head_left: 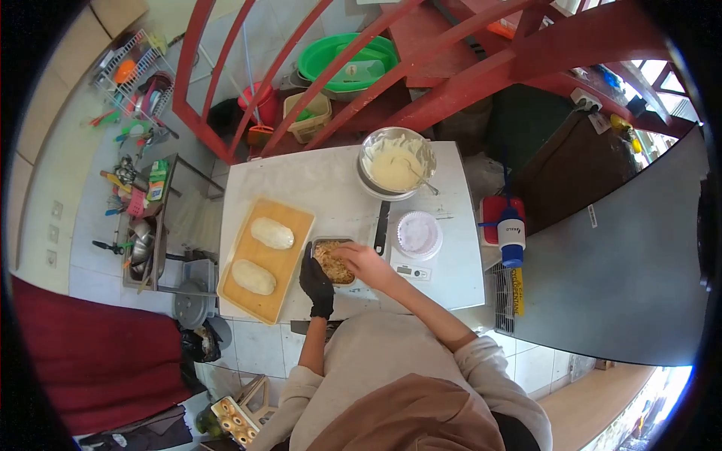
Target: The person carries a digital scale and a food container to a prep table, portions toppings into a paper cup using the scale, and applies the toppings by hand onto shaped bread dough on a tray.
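On the white table, a metal tin [344, 283] holds a crumbly brown topping [332, 264]. My left hand [316, 281], in a black glove, lies along the tin's left side with its fingers extended; whether it grips the tin is unclear. My bare right hand [359, 263] reaches over the tin from the right, its fingertips bent together at the topping; anything between them is hidden. Left of the tin, a wooden tray [262, 260] carries two pale oval dough pieces, an upper one [272, 234] and a lower one [253, 277].
A metal bowl of creamy batter [394, 167] with a utensil stands at the table's back. Nearer are a black-handled knife [382, 228], a stack of paper cups [419, 234] and a digital scale [411, 273]. Red railings [331, 71] rise behind the table [338, 169].
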Motion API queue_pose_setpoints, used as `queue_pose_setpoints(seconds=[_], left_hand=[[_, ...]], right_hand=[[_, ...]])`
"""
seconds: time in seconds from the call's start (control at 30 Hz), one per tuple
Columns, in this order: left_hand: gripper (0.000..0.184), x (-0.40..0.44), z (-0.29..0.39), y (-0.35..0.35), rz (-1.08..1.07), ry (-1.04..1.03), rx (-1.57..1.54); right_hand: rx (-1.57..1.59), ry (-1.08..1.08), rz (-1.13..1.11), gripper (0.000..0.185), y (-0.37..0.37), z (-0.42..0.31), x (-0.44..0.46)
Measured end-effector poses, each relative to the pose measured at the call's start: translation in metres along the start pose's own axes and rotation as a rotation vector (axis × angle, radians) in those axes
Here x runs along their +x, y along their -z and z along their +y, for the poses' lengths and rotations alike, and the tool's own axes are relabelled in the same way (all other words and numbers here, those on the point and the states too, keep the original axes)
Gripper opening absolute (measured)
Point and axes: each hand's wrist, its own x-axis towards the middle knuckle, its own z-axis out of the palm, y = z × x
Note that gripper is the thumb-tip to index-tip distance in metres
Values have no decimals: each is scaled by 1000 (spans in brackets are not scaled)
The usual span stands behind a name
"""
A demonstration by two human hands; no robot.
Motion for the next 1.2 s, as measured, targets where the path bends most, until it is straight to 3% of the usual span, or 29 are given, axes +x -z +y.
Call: queue_pose_setpoints(seconds=[0.03, 0.07, 0.13, 0.17, 0.23, 0.37, 0.43, 0.57, 0.67, 0.73, 0.77, 0.83, 0.93, 1.07, 1.13, 1.2], left_hand=[[33, 0, 1, 0, 8, 5, -22], [33, 0, 3, 1, 10, 8, -20], [33, 0, 9, 3, -11, 45, -110], [33, 0, 5, 3, -8, 48, -112], [33, 0, -5, 5, -23, -27, -45], [33, -12, -1, 13, -70, 50, -58], [32, -23, 6, 13, -59, 79, -47], [32, -29, 19, 19, -63, 108, -12], [29, -30, 14, 18, -111, 274, -26], [28, -33, 0, 9, -4, 79, 3], [28, -34, 0, 9, -2, 80, 4], [29, -33, 2, 7, -8, 106, 65], [28, -32, 11, 10, -15, 127, 38], [28, -30, 14, 14, -116, 284, 0], [29, -29, 16, 11, 6, 73, 19], [28, -30, 7, 6, 49, 15, 40]], right_hand=[[-105, 13, -104, 29, -14, 9, 7], [-103, 14, -107, 29, -30, 16, 11], [-412, 49, -53, 42, -55, 22, 17], [-414, 51, -57, 42, -60, 16, 18], [-724, -5, 2, 37, -66, 4, 16], [-776, -91, -143, 38, -66, -2, 8], [-678, -172, -187, 57, -64, 1, -1], [-569, -121, -197, 61, -48, -4, -15], [-519, -83, -216, 64, -43, -4, -20], [-489, -118, -240, 49, -41, -6, -21], [-488, -116, -242, 49, -45, -1, -22], [-406, 51, -173, 25, -53, 16, -24], [-488, 18, -173, 15, -46, -2, -23], [-565, 20, -273, 12, -53, 9, -25], [-385, 43, -233, 15, -47, 14, -24], [-314, 38, -211, 15, -39, 15, -22]])
